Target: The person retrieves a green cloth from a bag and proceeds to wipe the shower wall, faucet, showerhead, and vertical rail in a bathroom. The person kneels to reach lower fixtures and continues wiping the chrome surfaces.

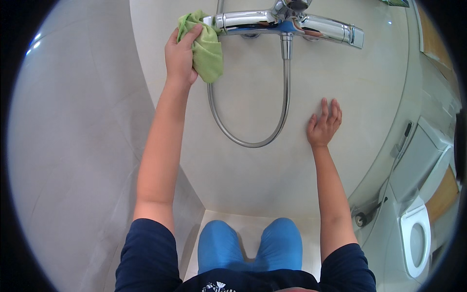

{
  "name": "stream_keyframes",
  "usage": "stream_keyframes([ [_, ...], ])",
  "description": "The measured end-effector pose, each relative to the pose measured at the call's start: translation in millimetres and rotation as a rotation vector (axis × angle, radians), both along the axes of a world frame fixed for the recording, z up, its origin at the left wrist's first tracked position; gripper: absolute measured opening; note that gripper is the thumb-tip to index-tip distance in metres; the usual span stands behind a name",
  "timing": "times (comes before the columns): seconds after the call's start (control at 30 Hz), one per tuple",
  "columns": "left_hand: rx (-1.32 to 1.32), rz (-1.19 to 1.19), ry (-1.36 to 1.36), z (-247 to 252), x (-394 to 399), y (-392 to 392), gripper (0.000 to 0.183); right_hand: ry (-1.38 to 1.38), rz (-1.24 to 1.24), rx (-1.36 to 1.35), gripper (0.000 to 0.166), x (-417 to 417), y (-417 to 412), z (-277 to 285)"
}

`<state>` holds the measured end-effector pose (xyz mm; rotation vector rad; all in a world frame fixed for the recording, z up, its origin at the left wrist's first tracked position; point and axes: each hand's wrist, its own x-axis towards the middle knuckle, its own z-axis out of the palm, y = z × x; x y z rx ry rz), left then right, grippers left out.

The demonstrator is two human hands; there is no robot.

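A green cleaning cloth (208,54) is gripped in my left hand (182,54), up against the left end of a chrome shower mixer (251,22). The cloth partly covers that end, and its lower part hangs down. A flexible metal shower hose (255,144) drops from the middle of the mixer, loops low and rises behind the cloth. My right hand (324,126) holds nothing; its fingers are spread at the pale wall, right of the hose. Whether the palm presses on the wall is hard to tell.
Grey wall panels (73,127) stand close on my left. To the right, past a glass panel edge (396,124), are a white toilet (416,237) with its lid up and a toilet brush (361,219). A green item (396,3) shows at the top right.
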<state>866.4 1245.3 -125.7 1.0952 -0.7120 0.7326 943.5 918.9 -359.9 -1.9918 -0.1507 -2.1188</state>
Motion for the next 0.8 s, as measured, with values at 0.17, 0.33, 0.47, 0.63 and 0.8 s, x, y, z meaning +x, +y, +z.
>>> stream_keyframes([
  [0.17, 0.1, -0.004, 0.174, 18, 3, 9, 0.037, -0.002, -0.023, 0.0, 0.052, 1, -1, 0],
  [0.33, 0.088, -0.028, 0.179, 19, 11, 16, 0.034, -0.009, -0.023, -0.002, 0.052, 3, -1, 0],
  [0.47, 0.06, -0.037, 0.195, 19, 17, 20, 0.032, 0.008, -0.01, 0.008, 0.056, 7, -2, -3],
  [0.63, 0.056, 0.013, 0.175, 19, 18, 20, 0.03, 0.006, -0.022, 0.005, 0.056, 6, -3, -3],
  [0.8, 0.102, 0.081, 0.156, 19, 2, 10, 0.035, 0.003, -0.023, 0.008, 0.055, 7, -2, -3],
])
